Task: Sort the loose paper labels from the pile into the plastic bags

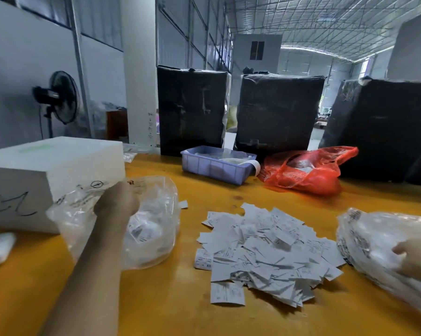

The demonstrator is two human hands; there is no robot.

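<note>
Head view: white box (pixel 47 170) far left; left hand (pixel 116 202) buried in a clear bag (pixel 151 229), grip unreadable; label pile (pixel 265 253) mid-table; right hand (pixel 415 263) presses a second bag (pixel 374 241), grip unclear.

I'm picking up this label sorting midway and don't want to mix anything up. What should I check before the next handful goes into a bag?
1. Label pile within reach, between the two bags: ok.
2. Left clear bag held by the left hand near its top: ok.
3. Left bag's mouth open enough to drop labels in: cannot tell.
4. Right clear bag steadied by the right hand: ok, though whether it grips is blurred.
5. A hand free to pick labels: not ok, both are on bags.
6. Stray label beside the left bag collected: not ok.
</note>
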